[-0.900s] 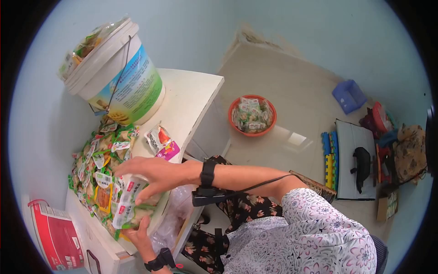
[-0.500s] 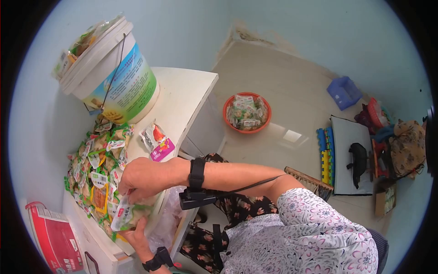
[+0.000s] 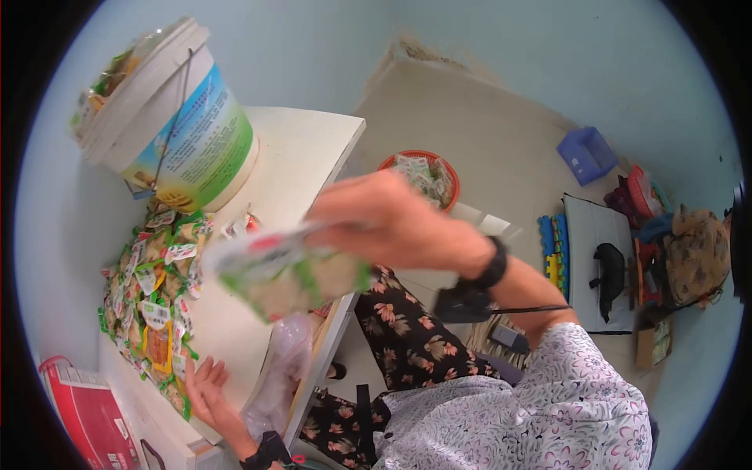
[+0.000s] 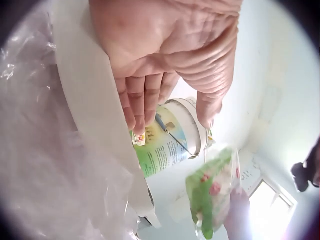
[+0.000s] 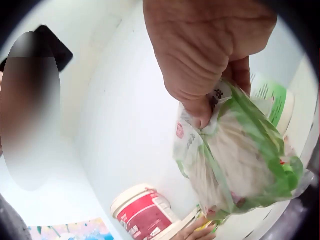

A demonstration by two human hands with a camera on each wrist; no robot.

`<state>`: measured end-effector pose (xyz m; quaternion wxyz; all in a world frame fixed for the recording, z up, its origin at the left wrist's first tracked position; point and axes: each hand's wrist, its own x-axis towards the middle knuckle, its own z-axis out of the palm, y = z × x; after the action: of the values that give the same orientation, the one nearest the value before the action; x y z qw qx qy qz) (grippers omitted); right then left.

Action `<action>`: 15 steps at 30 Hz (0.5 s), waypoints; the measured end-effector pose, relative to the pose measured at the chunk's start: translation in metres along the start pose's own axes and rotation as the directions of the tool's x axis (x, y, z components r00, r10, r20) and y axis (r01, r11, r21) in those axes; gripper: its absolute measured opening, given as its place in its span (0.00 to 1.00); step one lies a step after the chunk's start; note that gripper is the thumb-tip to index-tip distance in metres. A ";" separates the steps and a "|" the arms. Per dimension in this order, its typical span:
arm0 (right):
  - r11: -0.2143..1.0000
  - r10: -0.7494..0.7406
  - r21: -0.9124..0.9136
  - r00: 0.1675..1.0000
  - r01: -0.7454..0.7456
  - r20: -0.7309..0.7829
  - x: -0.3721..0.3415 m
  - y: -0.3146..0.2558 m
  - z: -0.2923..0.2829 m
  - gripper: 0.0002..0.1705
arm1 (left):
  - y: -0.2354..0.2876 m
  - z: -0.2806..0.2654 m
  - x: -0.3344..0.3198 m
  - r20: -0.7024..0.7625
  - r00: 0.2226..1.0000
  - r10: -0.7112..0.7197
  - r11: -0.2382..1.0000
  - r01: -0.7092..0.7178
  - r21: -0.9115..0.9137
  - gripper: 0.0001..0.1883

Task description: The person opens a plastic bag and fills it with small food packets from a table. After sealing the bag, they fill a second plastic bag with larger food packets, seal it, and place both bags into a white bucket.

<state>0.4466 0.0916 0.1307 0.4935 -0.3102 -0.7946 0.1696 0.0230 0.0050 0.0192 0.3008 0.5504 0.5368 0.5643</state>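
Packets of clear-and-green plastic w/ white printed tops (image 5: 247, 155) hang below your R hand (image 3: 384, 223), thumb & fingers pinching the top edge; count & long axis unclear. Your L hand (image 3: 210, 392) is palm up, fingers relaxed, nothing held, beside the heap of green-edged plastic pkts (image 3: 131, 298) on the white tabletop (image 3: 305, 149). Your R hand's nearer the round orange plastic basket (image 3: 455, 188) on the floor.

A black bag (image 3: 608, 274) lies on a grey panel (image 3: 586, 235) (a blue bin (image 3: 597, 168) stands near).
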 end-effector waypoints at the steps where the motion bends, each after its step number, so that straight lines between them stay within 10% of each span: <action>1: 0.996 0.072 -0.043 0.996 -0.074 -0.055 -0.011 0.007 -0.024 0.07 | -0.002 0.002 -0.002 -0.078 0.997 -0.003 0.999 0.006 0.041 0.33; 9: 0.667 0.621 -0.199 0.684 -0.718 -0.384 -0.142 0.176 -0.110 0.07 | -0.007 0.022 0.000 -0.440 0.896 0.051 0.854 0.189 0.484 0.24; 12: 0.536 0.718 -0.090 0.509 -0.840 -0.474 -0.211 0.276 -0.091 0.11 | 0.002 0.031 0.000 -0.380 0.917 0.122 0.880 0.077 0.469 0.29; 15: 0.597 0.640 -0.013 0.486 -0.802 -0.595 -0.272 0.360 -0.044 0.13 | 0.006 0.032 -0.001 -0.458 0.889 -0.007 0.833 0.259 0.489 0.25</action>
<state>0.6906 0.1805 -0.2415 0.5223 -0.7199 -0.4313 0.1515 0.0546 0.0115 0.0188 0.0455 0.4312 0.7645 0.4770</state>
